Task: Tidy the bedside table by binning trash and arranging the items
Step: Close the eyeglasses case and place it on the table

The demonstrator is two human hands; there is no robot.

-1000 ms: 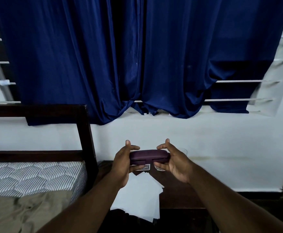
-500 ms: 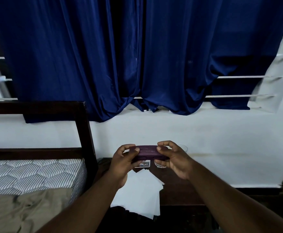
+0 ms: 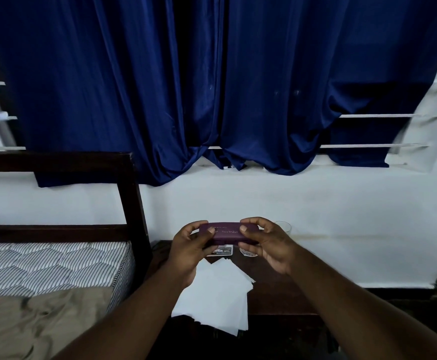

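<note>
I hold a purple oblong case (image 3: 227,233) level above the dark wooden bedside table (image 3: 279,292). My left hand (image 3: 190,249) grips its left end and my right hand (image 3: 266,245) grips its right end, fingers curled over the top. Under the case lie a small printed card (image 3: 223,251) and a small wrapper (image 3: 247,253), partly hidden. Several white paper sheets (image 3: 217,300) are spread over the table's front and hang past its edge. A clear glass (image 3: 284,227) stands behind my right hand by the wall.
A bed with a striped mattress (image 3: 51,266) and tan sheet (image 3: 38,323) sits to the left, its dark wooden headboard post (image 3: 131,201) beside the table. Blue curtains (image 3: 212,87) hang over the white wall behind.
My fingers have closed over the top of the purple case, which has tilted so its lid faces me. The view has shifted slightly downward.
</note>
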